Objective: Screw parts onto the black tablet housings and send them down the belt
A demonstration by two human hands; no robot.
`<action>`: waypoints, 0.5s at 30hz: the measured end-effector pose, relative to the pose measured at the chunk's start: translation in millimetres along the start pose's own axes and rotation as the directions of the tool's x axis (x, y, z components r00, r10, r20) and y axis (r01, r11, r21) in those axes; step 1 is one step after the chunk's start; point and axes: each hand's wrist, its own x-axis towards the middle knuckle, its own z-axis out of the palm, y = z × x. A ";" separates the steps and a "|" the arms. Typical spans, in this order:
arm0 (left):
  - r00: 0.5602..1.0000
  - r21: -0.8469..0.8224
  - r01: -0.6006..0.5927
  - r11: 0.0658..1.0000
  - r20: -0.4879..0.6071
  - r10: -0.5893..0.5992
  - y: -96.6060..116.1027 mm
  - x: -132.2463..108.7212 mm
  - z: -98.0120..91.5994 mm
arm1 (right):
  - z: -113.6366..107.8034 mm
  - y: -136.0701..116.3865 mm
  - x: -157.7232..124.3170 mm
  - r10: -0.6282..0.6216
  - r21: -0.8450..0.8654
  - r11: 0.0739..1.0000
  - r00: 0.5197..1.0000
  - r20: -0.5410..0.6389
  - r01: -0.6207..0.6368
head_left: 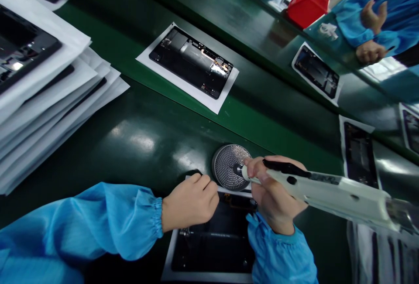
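Observation:
My right hand (273, 192) grips a white electric screwdriver (327, 192), a black cord or strip running along its top. Its metal bit rests on a round perforated metal dish (229, 167). My left hand (191, 203) lies curled, its fingers over the upper edge of an open black laptop base (212, 242) on a white sheet. The hand hides that edge, and the dish stands at the base's far edge, between my hands. Blue gathered sleeves cover both my forearms.
Several laptop bases on white sheets lie stacked at the left (42, 100). Another open base (191, 62) lies on the green bench ahead. Further right, a co-worker's hands (369, 31) in blue sleeves work beyond a red bin (307, 6).

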 end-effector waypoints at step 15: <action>0.989 -0.055 -0.002 0.998 0.145 0.010 -5.7 0.0 -3.8 | -12.7 -45.5 -22.7 -0.045 -0.039 0.998 0.996 -0.077 0.042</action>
